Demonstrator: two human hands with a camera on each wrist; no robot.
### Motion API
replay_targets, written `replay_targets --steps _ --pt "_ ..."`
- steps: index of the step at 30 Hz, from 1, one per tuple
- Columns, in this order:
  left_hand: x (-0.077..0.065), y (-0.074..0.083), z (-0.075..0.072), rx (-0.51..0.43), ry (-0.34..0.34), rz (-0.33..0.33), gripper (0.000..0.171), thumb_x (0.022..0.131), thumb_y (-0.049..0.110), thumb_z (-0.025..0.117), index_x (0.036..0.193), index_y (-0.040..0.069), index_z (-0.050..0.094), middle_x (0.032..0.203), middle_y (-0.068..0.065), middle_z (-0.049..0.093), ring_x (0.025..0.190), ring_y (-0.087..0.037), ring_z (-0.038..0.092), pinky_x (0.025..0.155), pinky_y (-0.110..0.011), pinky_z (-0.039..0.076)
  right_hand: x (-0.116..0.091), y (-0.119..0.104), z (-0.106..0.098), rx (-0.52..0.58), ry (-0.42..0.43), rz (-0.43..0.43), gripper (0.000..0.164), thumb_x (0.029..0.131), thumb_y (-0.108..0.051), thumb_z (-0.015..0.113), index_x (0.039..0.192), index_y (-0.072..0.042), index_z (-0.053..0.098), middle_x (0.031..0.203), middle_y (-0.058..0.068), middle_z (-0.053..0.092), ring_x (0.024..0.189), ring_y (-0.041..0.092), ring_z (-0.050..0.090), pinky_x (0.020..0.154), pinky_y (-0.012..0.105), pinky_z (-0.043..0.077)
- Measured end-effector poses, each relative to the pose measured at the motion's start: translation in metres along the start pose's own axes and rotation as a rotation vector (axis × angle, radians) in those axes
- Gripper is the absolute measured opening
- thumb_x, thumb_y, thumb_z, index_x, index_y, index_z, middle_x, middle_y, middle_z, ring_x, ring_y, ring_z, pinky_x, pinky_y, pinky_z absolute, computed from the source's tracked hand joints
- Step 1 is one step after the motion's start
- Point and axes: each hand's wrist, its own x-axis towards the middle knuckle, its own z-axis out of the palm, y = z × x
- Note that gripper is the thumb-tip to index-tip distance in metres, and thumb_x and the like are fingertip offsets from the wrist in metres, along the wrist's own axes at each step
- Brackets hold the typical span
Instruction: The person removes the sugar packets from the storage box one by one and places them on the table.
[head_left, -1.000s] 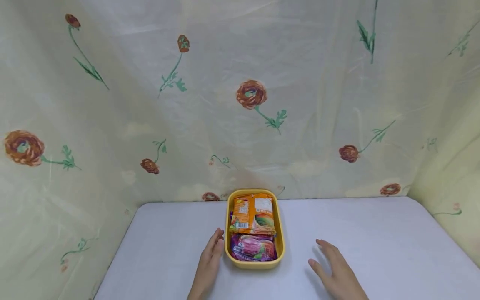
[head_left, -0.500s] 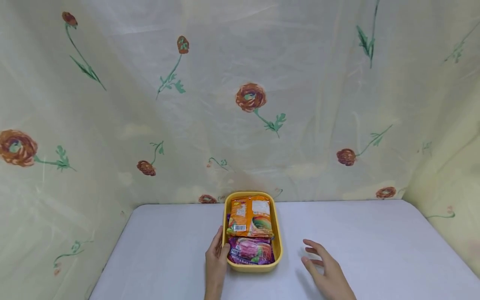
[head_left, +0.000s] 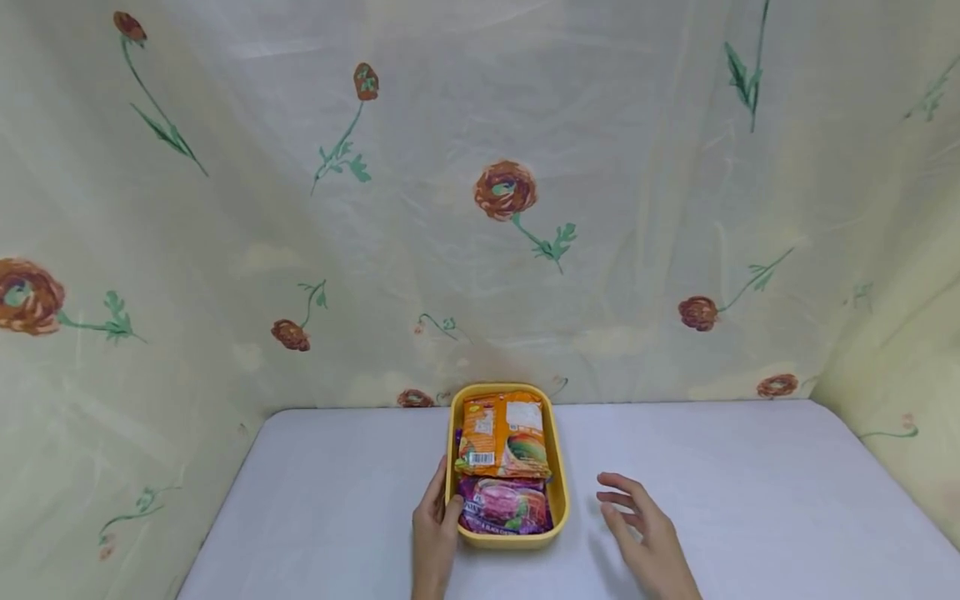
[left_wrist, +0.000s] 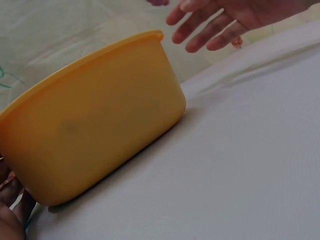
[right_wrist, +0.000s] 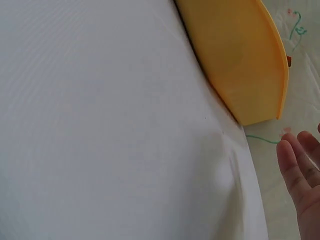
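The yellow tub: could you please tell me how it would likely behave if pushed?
The yellow tub is probably stiff, since its walls keep an even shape. It seems likelier to slide than tip, with its long base on the table.

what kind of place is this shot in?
Probably a makeshift tabletop recording booth: a pale, flower-printed fabric-like curtain encloses the back and both sides of a flat white table, where a yellow oblong plastic tub holds a glossy orange packet and purple packaging.
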Motion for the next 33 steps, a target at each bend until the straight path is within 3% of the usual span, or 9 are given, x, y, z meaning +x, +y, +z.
replay_targets --steps 5,8,16,22,28,33 --pt "0.001 -0.002 -0.001 -0.003 -0.011 0.005 0.059 0.088 0.008 0.054 0.144 0.018 0.039 0.151 -0.004 0.036 0.141 -0.027 0.032 0.112 -0.038 0.035 0.006 -0.007 0.002 0.066 -0.031 0.065 0.035 0.095 -0.024 0.054 0.13 -0.02 0.049 0.128 0.005 0.059 0.106 -0.001 0.059 0.086 0.018 0.055" --pt "0.001 -0.003 -0.002 -0.011 -0.02 0.005 0.059 0.088 0.008 0.054 0.144 0.02 0.039 0.152 -0.004 0.036 0.141 -0.026 0.031 0.113 -0.037 0.034 0.01 -0.013 0.005 0.091 -0.031 0.053 0.035 0.096 -0.022 0.053 0.13 -0.021 0.049 0.129 0.004 0.058 0.107 0.0 0.059 0.085 0.017 0.055" --pt "0.001 -0.002 -0.002 -0.015 -0.032 -0.019 0.059 0.088 0.01 0.054 0.144 0.02 0.039 0.152 -0.004 0.035 0.142 -0.026 0.03 0.114 -0.039 0.032 0.018 -0.025 0.015 0.174 -0.029 0.01 0.033 0.095 -0.017 0.055 0.128 -0.014 0.051 0.129 0.005 0.057 0.105 0.0 0.061 0.084 0.019 0.057" --pt "0.002 0.0 -0.002 -0.022 -0.03 -0.006 0.058 0.089 0.011 0.054 0.144 0.02 0.039 0.152 -0.005 0.036 0.141 -0.027 0.03 0.114 -0.04 0.032 0.025 -0.036 0.018 0.259 -0.079 0.026 0.036 0.095 -0.017 0.053 0.129 -0.005 0.049 0.127 0.016 0.057 0.1 0.01 0.065 0.086 0.017 0.055" --pt "0.004 0.0 -0.001 -0.01 -0.027 -0.009 0.058 0.089 0.012 0.054 0.144 0.021 0.039 0.152 -0.004 0.036 0.141 -0.027 0.031 0.114 -0.04 0.032 0.032 -0.055 0.015 0.278 -0.187 0.229 0.037 0.095 -0.019 0.054 0.131 -0.01 0.048 0.126 0.015 0.06 0.107 0.023 0.063 0.086 0.023 0.056" --pt "0.001 -0.002 -0.003 -0.005 -0.04 -0.023 0.058 0.089 0.012 0.053 0.144 0.02 0.038 0.152 -0.007 0.035 0.141 -0.028 0.03 0.114 -0.04 0.033 0.036 -0.069 0.016 0.335 -0.316 0.358 0.047 0.095 -0.024 0.054 0.137 -0.008 0.041 0.145 0.02 0.038 0.114 0.032 0.059 0.09 0.037 0.057"
